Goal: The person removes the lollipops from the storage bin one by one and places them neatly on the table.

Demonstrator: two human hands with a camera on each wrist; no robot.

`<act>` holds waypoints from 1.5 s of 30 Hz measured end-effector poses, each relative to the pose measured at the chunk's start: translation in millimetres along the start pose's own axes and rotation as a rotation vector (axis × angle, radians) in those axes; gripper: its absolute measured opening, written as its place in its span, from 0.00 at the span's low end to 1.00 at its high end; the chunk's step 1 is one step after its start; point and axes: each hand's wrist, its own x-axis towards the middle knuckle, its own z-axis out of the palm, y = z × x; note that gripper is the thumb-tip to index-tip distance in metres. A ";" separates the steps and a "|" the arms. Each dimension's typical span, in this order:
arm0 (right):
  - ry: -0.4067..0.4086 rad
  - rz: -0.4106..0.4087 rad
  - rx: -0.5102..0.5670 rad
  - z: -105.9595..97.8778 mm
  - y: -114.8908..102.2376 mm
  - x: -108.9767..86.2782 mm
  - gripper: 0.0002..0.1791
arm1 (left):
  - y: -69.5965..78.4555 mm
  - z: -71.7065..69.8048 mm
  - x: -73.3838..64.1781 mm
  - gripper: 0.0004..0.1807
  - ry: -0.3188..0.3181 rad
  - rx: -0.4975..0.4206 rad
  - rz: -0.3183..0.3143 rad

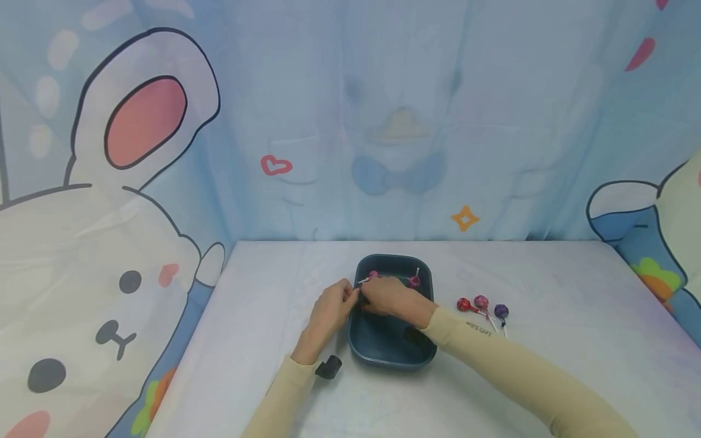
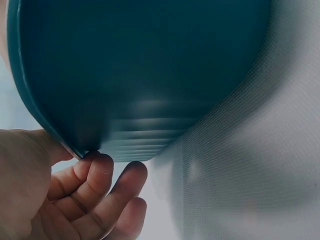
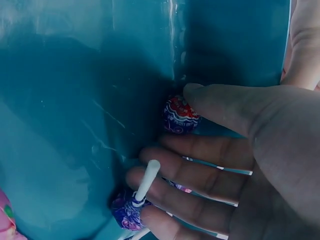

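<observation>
A dark blue plastic bin [image 1: 391, 350] stands on the table before me. My left hand [image 1: 330, 304] pinches its left rim, the fingers [image 2: 100, 175] on the outer wall and the thumb partly hidden behind the edge. Inside the bin, my right hand [image 1: 391, 296] pinches a red and purple wrapped lollipop [image 3: 179, 117] between thumb and forefinger. Beside its other fingers, a purple lollipop [image 3: 125, 210] lies with its white stick pointing up. Two pink lollipops, one at the back left [image 1: 373, 274] and one at the back right [image 1: 414, 281], are also in the bin.
To the right of the bin lie a red lollipop [image 1: 463, 304], a pink lollipop [image 1: 481, 302] and a purple lollipop [image 1: 501, 311], sticks towards me. A white cloth covers the table [image 1: 263, 286]. Behind it hangs a printed curtain [image 1: 306, 121].
</observation>
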 end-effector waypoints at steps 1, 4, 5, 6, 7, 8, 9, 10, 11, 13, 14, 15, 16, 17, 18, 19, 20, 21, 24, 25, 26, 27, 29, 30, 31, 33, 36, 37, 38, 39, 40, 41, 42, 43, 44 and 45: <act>0.009 -0.001 -0.001 0.8 -0.2 0.3 0.13 | 0.1 -0.1 -0.1 0.12 0.001 0.002 0.002; 0.026 -0.001 -0.016 3.2 -0.6 1.6 0.13 | 0.2 -0.3 -0.2 0.12 0.008 0.010 0.007; 0.029 -0.002 -0.016 3.7 -0.7 1.8 0.13 | 0.3 -0.3 -0.3 0.12 0.010 0.010 0.008; 0.032 -0.002 -0.018 4.1 -0.8 2.1 0.13 | 0.2 -0.2 -0.3 0.12 0.011 0.010 0.009; 0.037 -0.003 -0.020 4.6 -0.8 2.3 0.13 | 0.1 0.0 -0.3 0.12 0.010 0.010 0.007; 0.039 -0.004 -0.026 5.3 -0.6 2.6 0.13 | 0.0 0.2 -0.3 0.12 0.010 0.009 0.007; 0.042 -0.004 -0.027 5.9 -0.4 2.8 0.13 | -0.1 0.4 -0.4 0.12 0.008 0.007 0.005; 0.047 -0.005 -0.026 6.5 -0.3 2.7 0.14 | -0.2 0.6 -0.5 0.12 0.006 0.005 0.003; 0.049 -0.006 -0.027 6.6 -0.2 2.6 0.14 | -0.4 0.8 -0.6 0.12 0.004 0.003 0.001; 0.051 -0.006 -0.028 7.0 0.1 1.9 0.14 | -0.4 1.2 -0.9 0.12 -0.001 0.000 -0.004; 0.053 -0.007 -0.025 7.0 0.1 1.5 0.14 | -0.3 1.1 -1.0 0.12 -0.001 -0.001 -0.004; 0.053 -0.006 -0.025 6.6 0.0 1.0 0.14 | -0.2 1.1 -1.1 0.12 -0.001 -0.002 -0.004; 0.055 -0.005 -0.022 6.5 0.0 0.5 0.14 | 0.0 1.1 -1.3 0.12 -0.001 -0.003 -0.005; 0.053 -0.004 -0.023 6.0 -0.1 0.0 0.14 | 0.3 1.1 -1.3 0.12 -0.001 -0.005 -0.005; 0.051 -0.002 -0.020 5.8 0.0 -0.4 0.14 | 0.4 1.1 -1.4 0.12 0.000 -0.005 -0.004; 0.049 -0.001 -0.016 5.5 0.0 -0.9 0.14 | 0.5 1.2 -1.4 0.12 0.001 -0.007 -0.001; 0.047 0.000 -0.015 5.4 0.2 -1.4 0.14 | 0.6 1.3 -1.4 0.12 0.002 -0.010 0.001; 0.044 0.003 -0.009 5.3 0.6 -1.9 0.14 | 0.5 1.6 -1.3 0.12 0.002 -0.011 0.000; 0.038 -0.002 0.005 4.2 2.3 -4.0 0.13 | 0.2 2.3 -1.4 0.12 0.001 -0.013 -0.001; 0.037 -0.006 0.008 3.3 3.0 -4.9 0.12 | 0.2 2.5 -1.5 0.12 0.000 -0.016 0.000; 0.037 -0.007 0.012 2.2 3.9 -5.8 0.12 | 0.3 2.5 -1.8 0.12 0.001 -0.015 -0.002; 0.039 -0.009 0.017 1.1 5.0 -6.7 0.11 | 0.2 2.5 -1.9 0.12 0.002 -0.015 -0.003; 0.041 -0.011 0.027 -2.5 7.1 -8.9 0.10 | 0.2 2.3 -2.1 0.12 0.003 -0.018 0.002; 0.041 -0.010 0.037 -4.4 8.1 -10.0 0.10 | 0.1 2.2 -2.1 0.12 0.002 -0.019 0.005; 0.043 -0.008 0.047 -6.6 9.0 -11.2 0.10 | -0.1 2.0 -2.1 0.12 0.003 -0.017 0.007; 0.046 -0.006 0.059 -10.5 10.7 -13.6 0.10 | -0.4 1.9 -2.0 0.12 0.000 -0.016 0.007; 0.043 -0.003 0.065 -15.5 12.4 -16.9 0.10 | -0.4 1.0 -2.2 0.13 -0.006 -0.013 0.009; 0.042 -0.001 0.058 -16.6 12.9 -17.7 0.10 | -0.2 0.7 -2.4 0.13 -0.006 -0.013 0.010; 0.039 0.001 0.053 -17.7 13.3 -18.3 0.11 | 0.0 0.3 -2.6 0.13 -0.005 -0.015 0.013; 0.035 0.005 0.052 -18.6 13.7 -18.7 0.11 | 0.2 0.0 -2.7 0.13 -0.004 -0.016 0.016; 0.031 0.007 0.053 -18.8 14.1 -18.8 0.11 | 0.5 -0.3 -2.9 0.13 -0.004 -0.017 0.018; 0.025 0.012 0.054 -19.3 14.5 -19.1 0.12 | 0.7 -0.5 -3.0 0.13 -0.004 -0.018 0.019; 0.020 0.014 0.052 -19.5 14.9 -19.2 0.12 | 0.9 -0.7 -3.1 0.13 -0.003 -0.018 0.019; 0.014 0.017 0.053 -19.5 15.3 -19.5 0.12 | 1.1 -0.8 -3.2 0.13 -0.002 -0.021 0.021; 0.008 0.018 0.053 -19.5 15.7 -19.8 0.12 | 1.1 -0.8 -3.3 0.13 -0.002 -0.022 0.021; 0.004 0.018 0.053 -19.3 16.1 -20.4 0.12 | 1.1 -0.7 -3.4 0.13 -0.003 -0.022 0.021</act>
